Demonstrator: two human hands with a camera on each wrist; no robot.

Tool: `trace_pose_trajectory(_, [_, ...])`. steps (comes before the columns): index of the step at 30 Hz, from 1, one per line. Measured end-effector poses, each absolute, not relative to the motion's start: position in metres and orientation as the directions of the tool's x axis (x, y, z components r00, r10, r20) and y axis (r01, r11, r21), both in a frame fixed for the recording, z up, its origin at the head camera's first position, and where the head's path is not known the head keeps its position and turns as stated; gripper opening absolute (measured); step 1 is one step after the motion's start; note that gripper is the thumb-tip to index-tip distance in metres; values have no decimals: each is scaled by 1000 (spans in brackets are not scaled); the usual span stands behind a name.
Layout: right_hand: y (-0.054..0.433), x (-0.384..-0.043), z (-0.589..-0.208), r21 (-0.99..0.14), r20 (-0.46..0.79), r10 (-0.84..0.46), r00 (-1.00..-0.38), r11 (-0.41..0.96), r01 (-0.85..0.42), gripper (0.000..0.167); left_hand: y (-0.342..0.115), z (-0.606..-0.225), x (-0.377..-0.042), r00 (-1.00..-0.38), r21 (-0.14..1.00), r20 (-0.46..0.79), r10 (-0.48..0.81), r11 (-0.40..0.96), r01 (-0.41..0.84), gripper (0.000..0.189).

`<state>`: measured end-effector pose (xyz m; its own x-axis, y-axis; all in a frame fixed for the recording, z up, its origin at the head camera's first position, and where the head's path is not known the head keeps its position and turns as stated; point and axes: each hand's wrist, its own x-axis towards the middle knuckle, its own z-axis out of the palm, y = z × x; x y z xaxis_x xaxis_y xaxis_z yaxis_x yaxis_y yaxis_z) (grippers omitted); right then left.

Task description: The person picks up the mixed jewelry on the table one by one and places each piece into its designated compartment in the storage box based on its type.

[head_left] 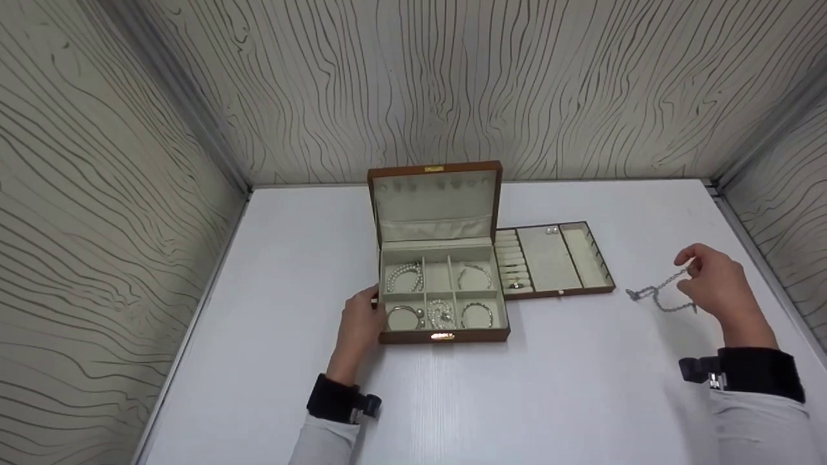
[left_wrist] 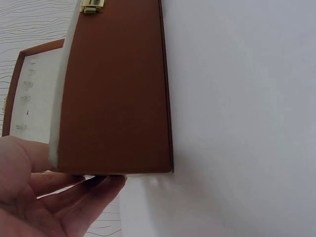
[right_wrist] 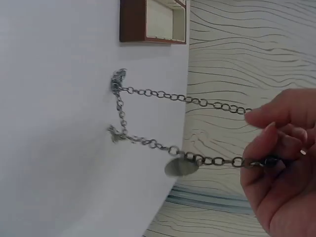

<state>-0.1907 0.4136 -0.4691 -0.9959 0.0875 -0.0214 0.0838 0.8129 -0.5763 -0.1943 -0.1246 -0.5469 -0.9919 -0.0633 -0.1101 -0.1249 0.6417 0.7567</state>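
A brown jewelry box (head_left: 444, 336) stands with its lid up on the white table. My left hand (head_left: 360, 321) grips its left wall, thumb over the rim and fingers along the outer side (left_wrist: 101, 195). Bracelets and a pearl strand lie in its cream compartments. My right hand (head_left: 714, 284), off to the right, pinches a silver chain (head_left: 672, 307) between thumb and fingers. In the right wrist view the chain hangs in a loop, with an oval metal tag (right_wrist: 181, 167) and small charms (right_wrist: 117, 81) on it.
A shallow drawer (head_left: 548, 258) sticks out of the box's right side, with rings in its padded rolls and pearl earrings (head_left: 551, 230) at the back. The white table (head_left: 278, 278) meets wood-patterned walls (head_left: 439, 84) at the back and sides.
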Motion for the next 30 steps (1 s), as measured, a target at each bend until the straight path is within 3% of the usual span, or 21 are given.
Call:
trace_pose_trajectory(5, [408,-190,-450,-450,88,95,-992,892,46,20,-125,-547,-194,-992,759,-104,-65,640,-121,39])
trace_pose_trajectory(8, [405,-189,-442,-402,138,110,-984,915,46,28,-124,-546,-194,-993,758,-98,-63,642,-115,39])
trace_pose_trajectory(11, [404,-191,-436,-412,140,111,-984,910,44,40,-124,-547,-194,-994,760,-89,-59,641,-106,40])
trace_pose_trajectory(14, [404,-193,-430,-508,128,96,-987,861,18,42,-124,-547,-193,-994,760,-89,-61,642,-107,41])
trace_pose_trajectory(17, [401,-194,-425,-721,94,56,-994,693,-29,43,-124,-547,-193,-993,756,-96,-68,644,-117,41])
trace_pose_trajectory(19, [399,-195,-421,-884,55,5,-998,465,-47,44,-124,-548,-193,-993,756,-98,-68,644,-118,41])
trace_pose_trajectory(21, [396,-194,-418,-975,43,-77,-996,213,-58,47,-124,-548,-193,-993,757,-96,-67,643,-117,41])
trace_pose_trajectory(24, [391,-195,-414,-994,93,-235,-967,-77,-77,46,-125,-549,-193,-994,758,-93,-64,643,-112,40])
trace_pose_trajectory(27, [383,-196,-409,-966,191,-351,-917,-232,-112,45,-124,-549,-193,-994,756,-92,-67,645,-113,40])
trace_pose_trajectory(30, [374,-197,-403,-934,269,-341,-901,-320,-158,42,-124,-548,-194,-993,753,-92,-71,648,-116,40])
